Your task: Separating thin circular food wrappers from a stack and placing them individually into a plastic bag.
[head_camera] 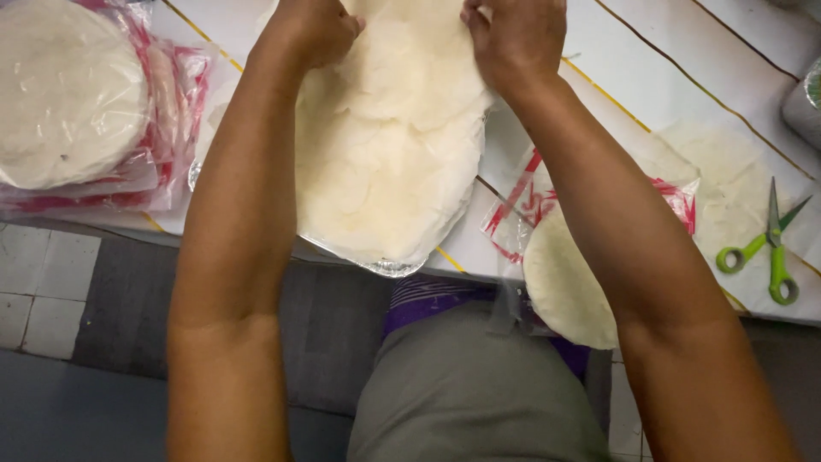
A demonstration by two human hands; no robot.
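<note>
White with thin brown and yellow stripes, the table [684, 68] runs across the top of the view above a grey tiled floor. We have both hands at the far end of a heap of thin, pale round wrappers [385, 162] lying on a clear plastic sheet at the table's middle, its near edge overhanging the rim. Our left hand [312, 30] is curled shut, apparently pinching the sheets at the heap's left side; our right hand [513, 34] is bent with fingers pressed down on the top sheets, though the frame cuts off the fingertips, so we cannot tell the exact pinch.

We judge the wrappers light, limp and easily torn, likely clinging to each other; they seem best taken at an outer edge with flat fingers and peeled slowly, the other hand holding down the heap.

To the left sits a sealed red-and-clear bag of wrappers [77, 103]. To the right lies an opened bag with a round stack [564, 282] poking out, a loose wrapper [718, 180] beyond it, and green-handled scissors [774, 248].
</note>
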